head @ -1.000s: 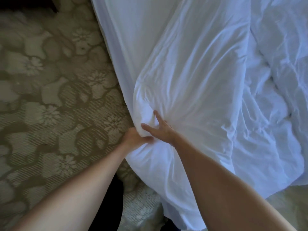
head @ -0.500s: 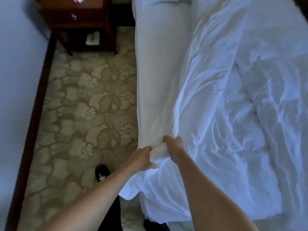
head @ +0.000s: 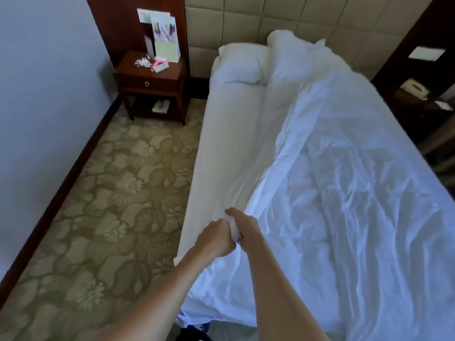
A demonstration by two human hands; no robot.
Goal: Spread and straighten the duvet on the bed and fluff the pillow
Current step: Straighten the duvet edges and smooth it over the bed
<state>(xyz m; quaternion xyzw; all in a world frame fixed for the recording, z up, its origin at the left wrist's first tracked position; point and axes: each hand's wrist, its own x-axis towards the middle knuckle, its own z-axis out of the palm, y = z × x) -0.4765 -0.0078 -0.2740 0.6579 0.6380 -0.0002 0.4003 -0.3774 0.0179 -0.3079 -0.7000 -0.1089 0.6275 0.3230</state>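
Both hands are on the duvet (head: pixel 344 193) near the foot of the bed (head: pixel 229 134), at its left side. The left hand (head: pixel 215 239) is a fist, fingers curled round a bunch of white cloth; the right hand (head: pixel 242 230) sits touching it, fingers wrapped into the same edge, one finger poking forward. The duvet lies rumpled and bunched toward the right half of the bed, a long fold running up to the headboard (head: pixel 246 28), with a strip of bare sheet along the left. The pillow (head: pixel 242 66) rests at the head, dented, partly tucked against the rolled duvet end. What could go wrong: with both hands gripping one spot, a pull may drag only a narrow ridge across and leave the far corner heaped up; a hard tug could also yank the top end off the pillow area or slide the whole cover off the foot. The bunched cloth may include the sheet beneath — hard to tell which layer the fingers hold, since it's all white. Fingertips are buried in fabric, so the exact grip is hidden. The bed's right edge and foot corner are cut off, and items on the nightstand (head: pixel 150 75) are too small to name.
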